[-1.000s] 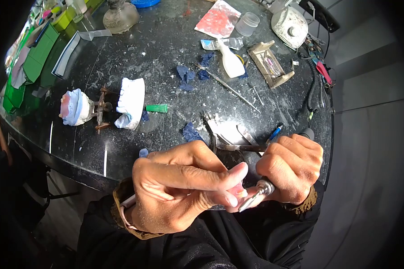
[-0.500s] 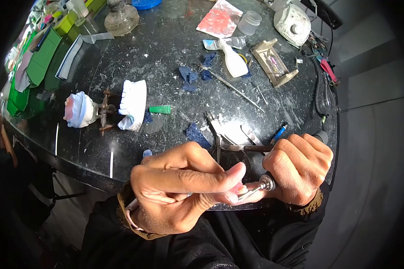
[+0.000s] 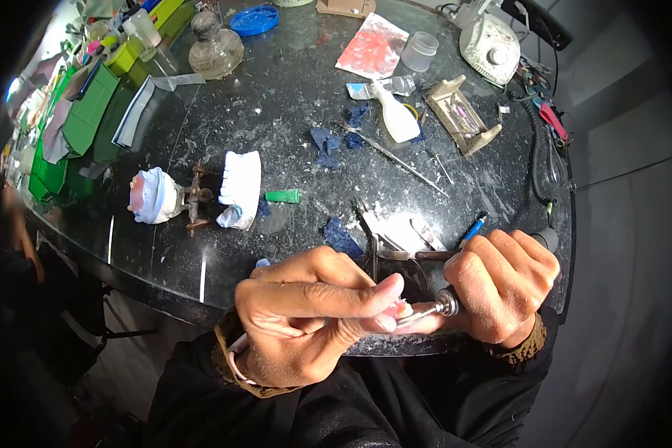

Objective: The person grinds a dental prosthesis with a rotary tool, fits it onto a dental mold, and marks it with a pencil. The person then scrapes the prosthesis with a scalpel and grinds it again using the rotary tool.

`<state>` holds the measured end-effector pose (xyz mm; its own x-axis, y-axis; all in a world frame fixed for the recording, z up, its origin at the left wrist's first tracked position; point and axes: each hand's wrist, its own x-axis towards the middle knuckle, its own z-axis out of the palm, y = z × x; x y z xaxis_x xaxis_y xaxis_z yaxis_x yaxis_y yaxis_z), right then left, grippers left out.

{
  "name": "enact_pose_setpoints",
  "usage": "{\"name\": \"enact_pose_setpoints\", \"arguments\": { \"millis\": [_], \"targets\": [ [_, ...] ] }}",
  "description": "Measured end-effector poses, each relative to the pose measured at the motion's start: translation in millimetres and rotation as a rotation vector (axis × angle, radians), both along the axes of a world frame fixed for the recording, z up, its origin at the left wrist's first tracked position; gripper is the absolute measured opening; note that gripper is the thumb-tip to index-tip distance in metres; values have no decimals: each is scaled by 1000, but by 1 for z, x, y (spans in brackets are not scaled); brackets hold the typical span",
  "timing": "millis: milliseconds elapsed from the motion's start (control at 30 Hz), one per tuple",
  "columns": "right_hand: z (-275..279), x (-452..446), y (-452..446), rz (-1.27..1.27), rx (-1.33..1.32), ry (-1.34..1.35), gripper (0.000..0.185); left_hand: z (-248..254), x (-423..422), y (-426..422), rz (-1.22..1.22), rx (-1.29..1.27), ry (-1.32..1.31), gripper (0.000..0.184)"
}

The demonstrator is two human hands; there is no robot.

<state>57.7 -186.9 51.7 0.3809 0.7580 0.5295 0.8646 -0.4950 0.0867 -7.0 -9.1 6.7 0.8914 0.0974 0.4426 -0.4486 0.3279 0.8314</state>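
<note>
My left hand (image 3: 302, 317) is closed, pinching a small pink denture piece (image 3: 404, 308) with a pale tooth-like edge between thumb and fingers. Most of that piece is hidden by the fingers. Wrapped in a fist, my right hand (image 3: 504, 287) holds a handpiece (image 3: 447, 302) with a metal collar. Its thin shank points left to the denture piece; whether the tip touches it I cannot tell. Just beyond the hands lie pliers (image 3: 381, 237) and a dark-handled knife (image 3: 434, 255). A blue pen (image 3: 473, 228) rests by my right knuckles.
To the left, a plaster dental model (image 3: 151, 196) sits on a hinged articulator (image 3: 195, 196), beside a white toothed cast (image 3: 240, 189). Farther back are a white bottle (image 3: 398, 118), a wax-knife-like metal tool (image 3: 396, 160), a glass burner (image 3: 216, 54) and blue scraps (image 3: 340, 236).
The camera view has shifted, so the table's things sit slightly lower and farther right. Both hands keep their grips, and the denture piece shows a little more of its pale edge.
</note>
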Motion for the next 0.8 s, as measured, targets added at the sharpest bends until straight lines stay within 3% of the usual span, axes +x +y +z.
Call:
{"name": "enact_pose_setpoints", "arguments": {
  "millis": [300,367,433,467,500,567,800],
  "targets": [
    [-1,4,0,57,6,-20,39,-1,0,3,-26,28,-7,19],
    [-4,5,0,101,41,-19,37,-2,-3,-6,5,-163,24,20],
    [0,5,1,194,207,255,37,-3,-2,-8,-15,-263,15,18],
    [-4,6,2,248,365,377,43,-3,-1,-7,4,-185,-1,18],
    [4,4,1,262,350,509,44,-3,0,-6,23,-108,-17,18],
    [-1,1,5,276,461,574,38,-1,0,-7,65,-15,-20,19],
    [6,0,1,198,476,932,20,-6,1,-11,25,-111,-87,14]
  ]
}}
